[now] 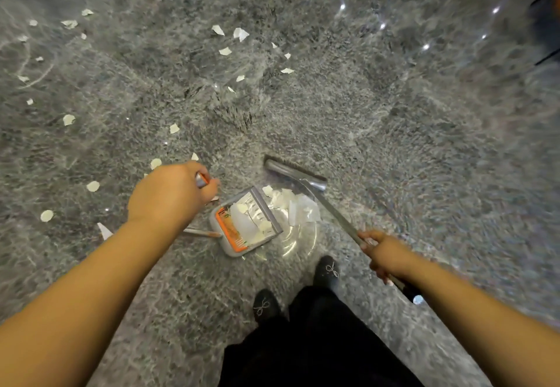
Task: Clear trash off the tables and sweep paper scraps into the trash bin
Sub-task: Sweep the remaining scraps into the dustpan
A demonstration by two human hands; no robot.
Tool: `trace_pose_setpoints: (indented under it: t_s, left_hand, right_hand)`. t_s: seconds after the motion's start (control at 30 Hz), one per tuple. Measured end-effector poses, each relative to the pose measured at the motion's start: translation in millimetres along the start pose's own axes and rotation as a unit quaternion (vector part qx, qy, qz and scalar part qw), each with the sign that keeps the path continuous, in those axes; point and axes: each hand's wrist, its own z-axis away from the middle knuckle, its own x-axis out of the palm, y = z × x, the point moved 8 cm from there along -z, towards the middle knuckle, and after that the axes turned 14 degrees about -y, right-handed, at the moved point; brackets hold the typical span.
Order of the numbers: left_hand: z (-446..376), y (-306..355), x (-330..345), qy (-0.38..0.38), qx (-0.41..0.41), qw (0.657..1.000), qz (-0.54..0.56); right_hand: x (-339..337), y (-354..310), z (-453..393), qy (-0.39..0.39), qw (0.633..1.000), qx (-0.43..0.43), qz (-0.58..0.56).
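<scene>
Dustpan on grey speckled floor, white paper scraps heaped at its mouth.
Left hand has its fingers curled round the dustpan's handle; right hand grips the broom by its stick. More scraps lie scattered beyond; black shoes stand just behind.

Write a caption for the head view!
Left hand holds dustpan while right hand sweeps scraps with broom.
</scene>
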Motion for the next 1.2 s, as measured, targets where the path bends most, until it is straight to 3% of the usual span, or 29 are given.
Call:
trace_pose_setpoints:
  t_s: [0.2,0.4,0.57,0.9,1.2]
  left_hand:
    - [-21,19,1,-0.012,0.039,0.999,-0.035]
    - [-30,20,-1,0.007,0.036,0.998,-0.055]
    - [-33,25,0,0.005,0.033,0.997,-0.066]
    - [-21,33,5,0.011,0.038,0.996,-0.085]
    - [-20,18,2,0.008,0.032,0.999,-0.039]
  right_hand:
    - [0,0,-19,-0.003,0.994,0.021,-0.107]
    - [27,2,-35,-0.069,0.995,0.054,-0.045]
    - [59,17,-28,-0.090,0.988,0.070,-0.103]
    - [108,0,-9,-0.155,0.984,0.059,-0.068]
    - [133,-9,27,-0.189,0.980,0.038,-0.052]
